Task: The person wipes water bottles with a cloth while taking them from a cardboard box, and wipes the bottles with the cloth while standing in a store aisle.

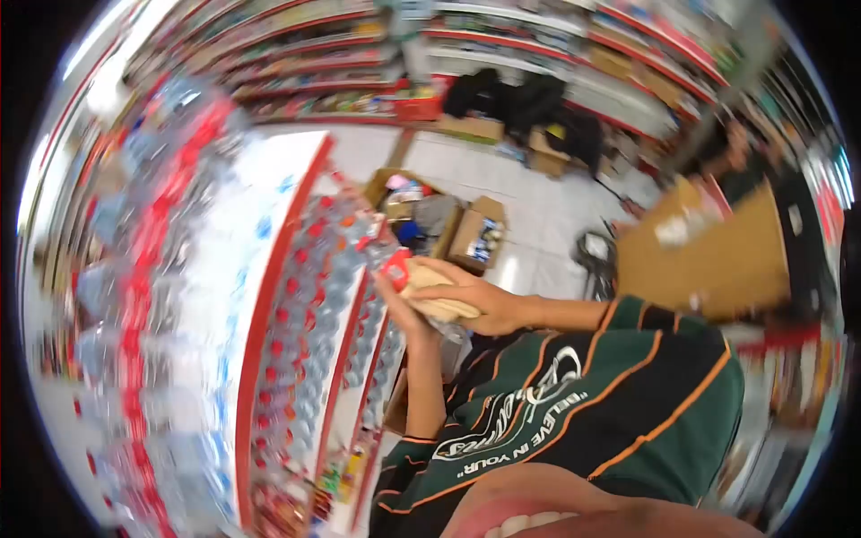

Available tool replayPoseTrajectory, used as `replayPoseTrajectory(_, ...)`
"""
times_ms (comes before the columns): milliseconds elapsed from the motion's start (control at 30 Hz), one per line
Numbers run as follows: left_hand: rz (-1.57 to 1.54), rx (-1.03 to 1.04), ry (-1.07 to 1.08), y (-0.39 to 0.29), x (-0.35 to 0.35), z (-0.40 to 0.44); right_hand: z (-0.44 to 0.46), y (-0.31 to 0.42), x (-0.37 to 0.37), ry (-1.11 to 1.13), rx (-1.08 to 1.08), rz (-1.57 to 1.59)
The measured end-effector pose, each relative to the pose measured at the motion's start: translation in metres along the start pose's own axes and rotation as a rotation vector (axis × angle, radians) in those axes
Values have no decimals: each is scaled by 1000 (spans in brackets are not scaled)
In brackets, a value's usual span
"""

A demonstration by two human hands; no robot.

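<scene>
My left hand (pixel 408 314) is closed round a clear plastic bottle with a red label (pixel 395 266), in the middle of the view. My right hand (pixel 489 305) presses a pale yellow cloth (pixel 430 285) against the bottle, its fingers bent over the folds. The cloth and fingers hide most of the bottle's middle. Just left of the hands stands a red-edged shelf unit (pixel 269 287), its lower tiers packed with red-capped bottles (pixel 309 296). Motion blur softens the picture.
Large clear bottles with a red band (pixel 143 296) crowd the top shelf at left. Open cartons (pixel 484 235) stand on the white tiled floor (pixel 525 206) beyond my hands. A big cardboard box (pixel 717 255) is at right, with stocked shelves (pixel 314 63) behind.
</scene>
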State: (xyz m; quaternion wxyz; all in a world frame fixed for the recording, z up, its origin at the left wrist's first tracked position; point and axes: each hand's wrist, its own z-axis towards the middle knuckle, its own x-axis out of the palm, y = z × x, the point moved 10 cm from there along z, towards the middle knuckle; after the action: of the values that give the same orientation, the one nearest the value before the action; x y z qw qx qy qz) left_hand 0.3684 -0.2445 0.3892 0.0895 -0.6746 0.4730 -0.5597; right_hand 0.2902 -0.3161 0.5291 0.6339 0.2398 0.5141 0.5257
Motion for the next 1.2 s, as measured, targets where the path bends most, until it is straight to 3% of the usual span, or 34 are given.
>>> replayPoseTrajectory(100, 182, 119, -180, -38, 25, -32, 38, -2, -16, -60, 25, 82)
replayPoseTrajectory(200, 53, 204, -308, -49, 24, -60, 59, -5, 6, 39, -13, 56)
replayPoseTrajectory(333, -136, 300, -285, -93, -72, -99, 24, 50, 98, 277, -118, 144)
replayPoseTrajectory(367, -107, 318, -391, -104, -95, -119, 17, 57, 119, 351, -139, 158)
replayPoseTrajectory(567, -7, 436, -525, -99, -118, -209, 56, 113, 165, 231, -218, 317)
replayPoseTrajectory(600, -72, 454, -531, -95, -125, -214, 58, 124, 172, 258, -261, 168)
replayPoseTrajectory(700, -123, 617, -554, -102, -132, -232, 35, 125, 191, 451, -390, 142)
replayPoseTrajectory(733, -230, 539, -493, -104, -131, -230, 25, 127, 190, 524, -342, 270)
replayPoseTrajectory(833, -277, 595, -536, -112, -133, -234, 17, 118, 187, 702, -379, 330)
replayPoseTrajectory(900, -273, 620, -591, -100, -117, -234, 29, 119, 182, 728, -398, 323)
replayPoseTrajectory(967, -199, 700, -672, -85, -111, -230, 57, 125, 167, 575, -408, 342)
replayPoseTrajectory(1200, -196, 715, -709, -82, -125, -251, -1, 113, 163, 721, -428, 426)
